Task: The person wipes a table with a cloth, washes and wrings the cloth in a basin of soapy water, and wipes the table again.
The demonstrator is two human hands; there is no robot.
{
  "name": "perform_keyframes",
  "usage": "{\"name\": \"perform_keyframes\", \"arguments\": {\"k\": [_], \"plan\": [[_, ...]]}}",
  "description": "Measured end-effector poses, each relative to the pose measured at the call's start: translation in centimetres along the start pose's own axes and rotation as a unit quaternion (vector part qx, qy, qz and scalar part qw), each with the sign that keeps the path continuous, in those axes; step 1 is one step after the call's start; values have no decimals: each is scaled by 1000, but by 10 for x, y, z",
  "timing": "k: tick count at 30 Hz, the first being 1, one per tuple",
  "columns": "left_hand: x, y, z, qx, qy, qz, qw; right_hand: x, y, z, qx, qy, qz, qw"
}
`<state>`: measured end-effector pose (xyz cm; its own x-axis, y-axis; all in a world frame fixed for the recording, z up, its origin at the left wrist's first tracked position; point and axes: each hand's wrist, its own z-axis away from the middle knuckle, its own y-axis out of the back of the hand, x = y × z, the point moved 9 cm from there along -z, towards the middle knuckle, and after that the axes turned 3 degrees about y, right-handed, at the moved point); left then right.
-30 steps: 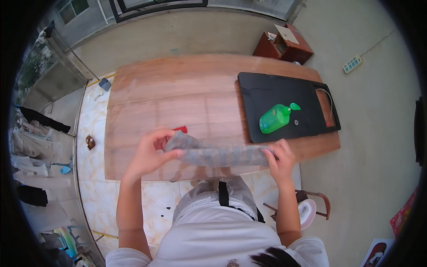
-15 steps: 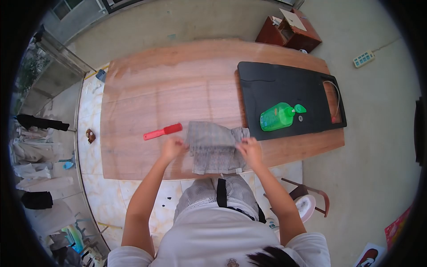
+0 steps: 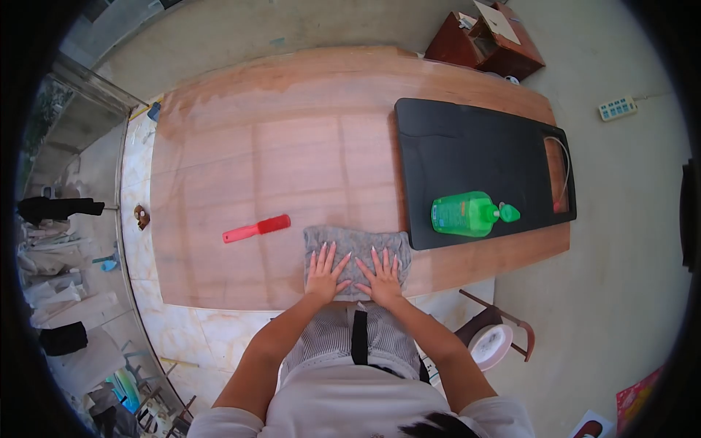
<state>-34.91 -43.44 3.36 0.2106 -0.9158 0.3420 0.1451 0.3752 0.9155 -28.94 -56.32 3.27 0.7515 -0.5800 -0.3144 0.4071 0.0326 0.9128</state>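
Observation:
A grey cloth [image 3: 358, 239] lies folded at the near edge of the wooden table [image 3: 285, 153]. My left hand [image 3: 326, 273] rests flat on its left half, fingers spread. On the right half, my right hand [image 3: 381, 276] presses down the same way, fingers apart. Neither hand grips anything. To the left of the cloth lies a red brush [image 3: 257, 228], bristles toward the right. A green pump bottle [image 3: 463, 214] lies on its side on a black board [image 3: 482, 160], right of my hands.
Behind the table stands a reddish-brown wooden cabinet [image 3: 485, 42]. A chair [image 3: 517, 328] with a pink-rimmed basin [image 3: 491, 346] is at the near right. A power strip [image 3: 618, 109] lies on the floor to the right. Clothes hang at the far left.
Both hands have moved inward from the cloth's side edges and now lie flat on it. The cloth looks smaller and flatter. The head view has shifted slightly.

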Motion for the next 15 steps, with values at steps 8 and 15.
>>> {"name": "perform_keyframes", "arguments": {"k": [8,15], "plan": [[-60,57,-170,83,21,-56,995,54,68,-169,103,-41,-15,994],[-147,114,-377,141,33,-103,984,124,131,-371,188,-74,-10,979]]}}
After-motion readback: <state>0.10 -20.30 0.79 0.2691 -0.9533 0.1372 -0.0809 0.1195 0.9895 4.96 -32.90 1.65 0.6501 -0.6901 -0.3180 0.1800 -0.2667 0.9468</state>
